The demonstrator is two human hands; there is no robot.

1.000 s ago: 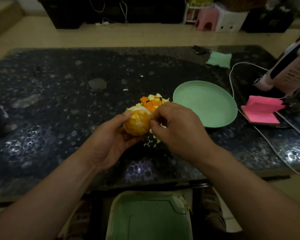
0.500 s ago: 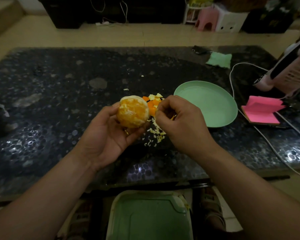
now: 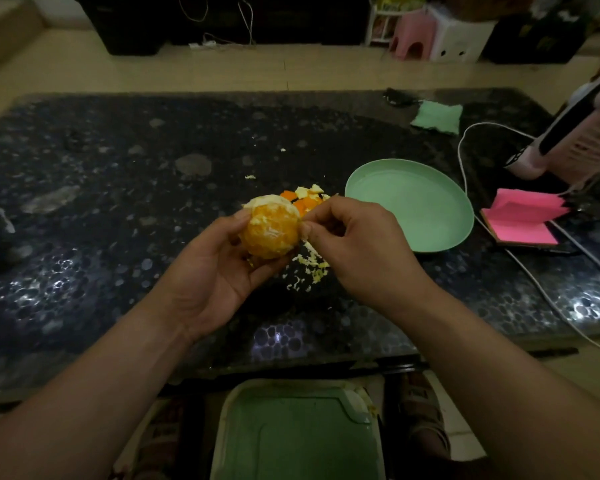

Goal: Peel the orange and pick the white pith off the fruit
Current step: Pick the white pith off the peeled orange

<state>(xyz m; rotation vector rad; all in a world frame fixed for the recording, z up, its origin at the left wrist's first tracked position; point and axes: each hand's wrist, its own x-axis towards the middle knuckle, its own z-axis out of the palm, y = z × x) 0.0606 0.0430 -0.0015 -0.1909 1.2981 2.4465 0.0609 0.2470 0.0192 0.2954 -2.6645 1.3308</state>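
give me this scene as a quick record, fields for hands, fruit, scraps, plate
left hand: holds the orange above the table
right hand: fingers pinch at the orange's right side
orange: mostly peeled, white pith on its top
peel pieces: piled on the table behind the orange
pith scraps: scattered on the table beneath the hands
plate: green, empty, right of the pile

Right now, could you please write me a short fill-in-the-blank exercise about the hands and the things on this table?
The left hand holds the ____. The right hand pinches ____ off it. The plate is coloured ____. The peel scraps lie on the ____, not the plate.
Missing: orange, pith, green, table.
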